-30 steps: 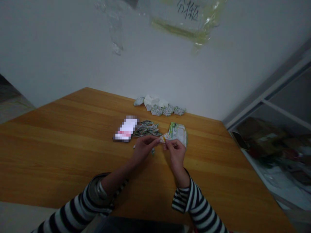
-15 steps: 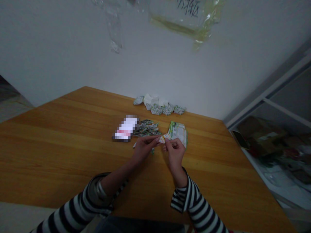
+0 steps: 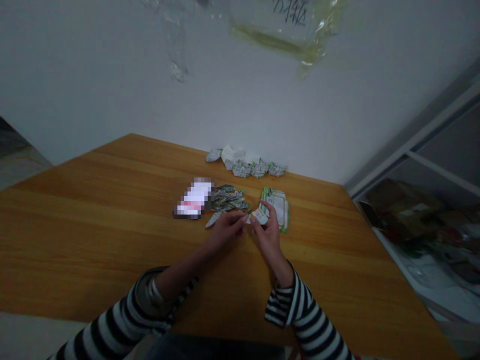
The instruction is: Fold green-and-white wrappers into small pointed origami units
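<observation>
My left hand (image 3: 225, 231) and my right hand (image 3: 268, 231) meet above the wooden table, and both pinch a small folded piece of printed paper (image 3: 258, 216) between their fingertips. Just beyond my right hand lies a flat stack of green-and-white printed paper (image 3: 275, 209). A pile of narrow folded paper strips (image 3: 227, 198) sits beyond my left hand. A loose folded strip (image 3: 213, 219) lies close to my left fingers. A phone with a blurred screen (image 3: 194, 198) rests left of the pile.
A row of folded paper pieces (image 3: 243, 167) lines the table's far edge against the white wall. The wooden table (image 3: 93, 225) spreads widely to the left. A clear plastic bag (image 3: 285, 25) hangs above, and a shelf unit (image 3: 412, 210) stands at right.
My hands have dropped slightly toward the table with the small paper piece, and it now overlaps the green stack's lower left. The loose strip near my left hand shows more fully.
</observation>
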Demonstrator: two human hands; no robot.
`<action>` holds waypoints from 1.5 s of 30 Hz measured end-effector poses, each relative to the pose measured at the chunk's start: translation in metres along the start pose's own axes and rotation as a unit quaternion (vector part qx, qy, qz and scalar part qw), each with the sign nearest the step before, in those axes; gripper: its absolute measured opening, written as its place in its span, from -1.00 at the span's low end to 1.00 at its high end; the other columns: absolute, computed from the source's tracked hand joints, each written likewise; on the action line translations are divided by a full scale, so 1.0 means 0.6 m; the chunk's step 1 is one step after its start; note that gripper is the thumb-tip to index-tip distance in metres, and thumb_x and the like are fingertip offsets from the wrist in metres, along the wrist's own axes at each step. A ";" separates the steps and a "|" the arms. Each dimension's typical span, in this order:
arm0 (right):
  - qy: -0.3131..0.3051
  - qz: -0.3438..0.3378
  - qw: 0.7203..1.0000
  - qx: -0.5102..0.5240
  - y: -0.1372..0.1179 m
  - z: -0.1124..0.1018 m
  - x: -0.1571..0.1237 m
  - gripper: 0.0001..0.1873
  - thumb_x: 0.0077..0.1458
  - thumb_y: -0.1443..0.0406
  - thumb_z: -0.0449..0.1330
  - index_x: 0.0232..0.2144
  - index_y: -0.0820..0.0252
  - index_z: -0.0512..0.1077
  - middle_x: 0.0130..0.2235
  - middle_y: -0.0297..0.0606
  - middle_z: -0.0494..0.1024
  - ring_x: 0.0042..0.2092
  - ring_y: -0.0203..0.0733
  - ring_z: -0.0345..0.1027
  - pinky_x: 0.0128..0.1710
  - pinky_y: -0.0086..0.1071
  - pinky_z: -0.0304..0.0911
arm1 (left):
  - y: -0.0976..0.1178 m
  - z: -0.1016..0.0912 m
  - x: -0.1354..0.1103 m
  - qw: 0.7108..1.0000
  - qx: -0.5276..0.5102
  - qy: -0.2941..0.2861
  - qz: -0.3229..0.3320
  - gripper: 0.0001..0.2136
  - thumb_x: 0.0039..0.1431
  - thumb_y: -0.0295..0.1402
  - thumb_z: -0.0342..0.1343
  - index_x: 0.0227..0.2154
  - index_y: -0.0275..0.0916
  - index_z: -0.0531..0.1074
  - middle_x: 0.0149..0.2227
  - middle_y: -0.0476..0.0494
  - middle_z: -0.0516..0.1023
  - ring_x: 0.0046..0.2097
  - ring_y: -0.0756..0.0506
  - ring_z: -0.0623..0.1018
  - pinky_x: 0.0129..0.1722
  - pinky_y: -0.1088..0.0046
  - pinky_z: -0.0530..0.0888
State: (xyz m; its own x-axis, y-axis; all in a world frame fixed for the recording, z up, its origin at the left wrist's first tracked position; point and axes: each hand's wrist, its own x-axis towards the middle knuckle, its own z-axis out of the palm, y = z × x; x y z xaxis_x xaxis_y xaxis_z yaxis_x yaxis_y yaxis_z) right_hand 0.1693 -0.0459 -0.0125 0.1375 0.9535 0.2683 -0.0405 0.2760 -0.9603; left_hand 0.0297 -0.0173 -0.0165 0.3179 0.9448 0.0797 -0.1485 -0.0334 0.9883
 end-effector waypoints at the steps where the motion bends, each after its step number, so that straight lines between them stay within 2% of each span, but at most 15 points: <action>1: -0.012 0.000 1.000 -0.001 -0.002 -0.003 0.001 -0.47 0.10 0.17 0.22 0.11 0.04 0.19 -0.42 -0.45 0.38 -0.47 -0.36 0.23 -0.47 -0.51 0.19 | 0.000 -0.003 0.001 1.000 0.004 -0.005 0.007 -0.67 0.06 -0.15 0.21 -0.25 -0.34 0.57 -0.63 0.00 0.48 -0.60 0.04 0.41 -0.57 0.56 0.35; 5: -0.059 0.027 0.997 0.045 -0.003 -0.011 0.008 -0.44 0.15 0.10 0.16 0.15 0.05 0.12 -0.55 -0.49 0.38 -0.56 -0.33 0.23 -0.52 -0.47 0.18 | 0.007 -0.006 -0.001 0.997 -0.052 0.037 0.030 -0.56 0.03 -0.18 0.23 -0.07 -0.33 0.46 -0.57 0.00 0.49 -0.58 0.05 0.40 -0.56 0.55 0.35; 9: -0.078 0.049 0.992 0.087 0.004 -0.006 0.007 -0.40 0.12 0.04 0.18 0.12 0.11 0.12 -0.58 -0.44 0.45 -0.63 -0.26 0.30 -0.58 -0.41 0.23 | 0.011 0.000 -0.003 0.995 -0.075 0.069 0.023 -0.52 0.01 -0.16 0.25 -0.03 -0.30 0.39 -0.57 0.03 0.47 -0.57 0.04 0.41 -0.54 0.55 0.35; 11: -0.068 0.050 0.992 0.094 0.006 0.000 0.004 -0.42 0.13 0.05 0.17 0.11 0.12 0.12 -0.61 -0.46 0.44 -0.65 -0.25 0.31 -0.59 -0.41 0.25 | 0.008 0.001 -0.001 0.995 -0.068 0.067 0.007 -0.59 0.01 -0.13 0.24 -0.14 -0.30 0.44 -0.57 0.02 0.45 -0.57 0.04 0.40 -0.54 0.54 0.33; 13: -0.056 0.050 0.993 0.092 0.005 0.005 0.000 -0.43 0.15 0.08 0.16 0.11 0.11 0.09 -0.60 -0.48 0.45 -0.63 -0.26 0.34 -0.57 -0.42 0.28 | 0.006 -0.001 0.002 0.998 -0.047 0.052 -0.005 -0.67 0.03 -0.09 0.21 -0.38 -0.32 0.47 -0.60 0.01 0.40 -0.57 0.05 0.35 -0.56 0.54 0.28; 15: -0.067 0.057 0.993 0.084 0.000 0.006 0.000 -0.40 0.12 0.10 0.20 0.12 0.09 0.08 -0.56 -0.46 0.48 -0.60 -0.26 0.37 -0.53 -0.42 0.30 | 0.008 -0.005 0.004 0.999 -0.021 0.044 -0.006 -0.65 0.06 -0.08 0.17 -0.55 -0.31 0.42 -0.63 0.02 0.34 -0.59 0.07 0.30 -0.57 0.54 0.23; 18: -0.073 0.060 0.993 0.073 -0.009 -0.004 0.004 -0.36 0.05 0.11 0.26 0.13 0.08 0.14 -0.51 -0.44 0.50 -0.55 -0.27 0.39 -0.50 -0.42 0.32 | 0.021 -0.009 0.003 0.998 0.003 0.060 0.002 -0.65 0.05 -0.07 0.16 -0.60 -0.28 0.38 -0.66 0.06 0.29 -0.60 0.07 0.26 -0.58 0.55 0.20; 22: -0.056 0.071 0.994 0.054 -0.015 -0.024 0.015 -0.44 -0.01 0.14 0.31 0.05 0.09 0.32 -0.52 -0.46 0.46 -0.53 -0.31 0.32 -0.52 -0.47 0.29 | 0.027 -0.007 0.000 1.000 0.017 0.020 -0.010 -0.62 0.04 -0.04 0.15 -0.61 -0.27 0.35 -0.66 0.05 0.31 -0.60 0.06 0.28 -0.58 0.56 0.23; 26: -0.124 0.084 0.989 0.006 -0.015 -0.043 0.022 -0.61 -0.03 0.20 0.31 -0.11 0.16 0.46 -0.52 -0.44 0.48 -0.58 -0.39 0.20 -0.61 -0.55 0.13 | 0.010 -0.005 0.001 0.999 0.053 -0.013 -0.002 -0.65 0.06 -0.05 0.15 -0.51 -0.29 0.45 -0.60 -0.01 0.42 -0.56 0.04 0.36 -0.56 0.56 0.29; 28: -0.172 0.075 0.982 -0.021 -0.019 -0.053 0.025 -0.67 0.00 0.23 0.29 -0.14 0.17 0.51 -0.42 -0.38 0.54 -0.55 -0.42 0.21 -0.59 -0.56 0.10 | 0.002 -0.007 0.002 0.995 0.067 -0.067 -0.002 -0.67 0.01 -0.08 0.20 -0.50 -0.31 0.49 -0.54 -0.05 0.49 -0.51 0.02 0.41 -0.52 0.55 0.31; 31: -0.259 0.090 0.961 -0.045 -0.025 -0.066 0.027 -0.59 -0.02 0.23 0.31 -0.07 0.16 0.51 -0.34 -0.34 0.58 -0.53 -0.42 0.25 -0.59 -0.57 0.11 | -0.003 -0.008 0.001 0.990 0.061 -0.129 -0.009 -0.70 -0.03 -0.13 0.25 -0.48 -0.33 0.53 -0.51 -0.06 0.52 -0.48 0.00 0.45 -0.47 0.54 0.32; 34: -0.200 0.124 0.972 -0.017 -0.019 -0.066 0.028 -0.49 -0.04 0.17 0.32 -0.01 0.18 0.46 -0.54 -0.42 0.54 -0.62 -0.40 0.24 -0.63 -0.56 0.13 | 0.001 -0.008 0.001 0.996 0.031 -0.084 -0.013 -0.70 -0.03 -0.13 0.25 -0.44 -0.33 0.52 -0.49 -0.06 0.54 -0.46 -0.02 0.48 -0.45 0.52 0.35; 38: -0.122 0.150 0.981 0.031 -0.005 -0.050 0.025 -0.68 -0.06 0.10 0.32 -0.39 0.26 0.52 -0.59 -0.32 0.54 -0.63 -0.35 0.31 -0.64 -0.53 0.21 | 0.009 -0.008 0.002 0.999 -0.019 0.015 -0.023 -0.67 -0.06 -0.10 0.27 -0.41 -0.31 0.49 -0.52 -0.06 0.55 -0.50 -0.02 0.48 -0.47 0.51 0.38; 40: -0.098 0.149 0.983 0.049 -0.002 -0.043 0.022 -0.71 -0.06 0.12 0.32 -0.50 0.26 0.48 -0.56 -0.27 0.57 -0.60 -0.36 0.35 -0.61 -0.54 0.24 | 0.012 -0.008 0.001 0.999 -0.036 0.015 -0.034 -0.67 -0.06 -0.10 0.28 -0.43 -0.31 0.49 -0.53 -0.06 0.55 -0.51 -0.01 0.49 -0.46 0.51 0.40; 45: -0.042 0.173 0.982 0.068 0.002 -0.040 0.019 -0.75 -0.09 0.16 0.32 -0.48 0.23 0.41 -0.62 -0.34 0.54 -0.67 -0.36 0.31 -0.70 -0.56 0.17 | 0.014 -0.006 -0.001 0.996 -0.057 -0.032 -0.053 -0.64 -0.07 -0.10 0.29 -0.33 -0.31 0.55 -0.42 -0.12 0.62 -0.42 -0.07 0.56 -0.37 0.44 0.49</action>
State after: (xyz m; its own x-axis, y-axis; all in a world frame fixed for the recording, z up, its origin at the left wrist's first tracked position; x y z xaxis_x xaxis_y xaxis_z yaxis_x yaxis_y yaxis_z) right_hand 0.1946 -0.0375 -0.0124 0.0110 0.9980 -0.0619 -0.2032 -0.0584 -0.9774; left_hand 0.0247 -0.0169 -0.0086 0.3953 0.9185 -0.0129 -0.2154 0.1063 0.9707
